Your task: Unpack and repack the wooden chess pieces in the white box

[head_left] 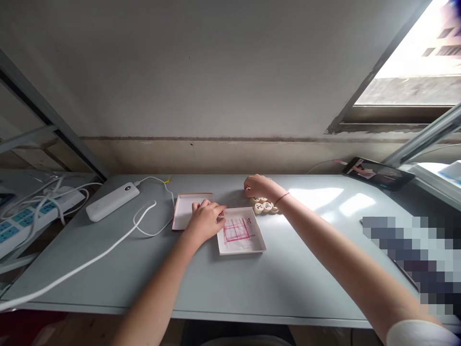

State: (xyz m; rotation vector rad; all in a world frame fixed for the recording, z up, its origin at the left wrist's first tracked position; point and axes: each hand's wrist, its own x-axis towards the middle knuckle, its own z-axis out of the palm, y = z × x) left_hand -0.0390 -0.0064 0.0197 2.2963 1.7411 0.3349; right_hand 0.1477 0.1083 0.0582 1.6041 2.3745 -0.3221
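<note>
A shallow white box tray [248, 247] lies in the middle of the grey table, with a folded sheet printed with a red grid inside it. Its lid [183, 209], white with a red edge, lies just to the left. My left hand [206, 220] rests on the tray's left rim, fingers curled, a small red-marked piece at its fingertips. Several round wooden pieces with characters [264, 206] sit bunched behind the tray. My right hand [260, 186] is over the far side of that bunch, fingers bent down onto the pieces. A red string circles that wrist.
A white power bank [112, 202] with white cables [144, 226] lies at the left, and a power strip [21, 218] beyond it. A tablet [378, 173] leans at the back right by the window. A blurred-out item covers the right table edge.
</note>
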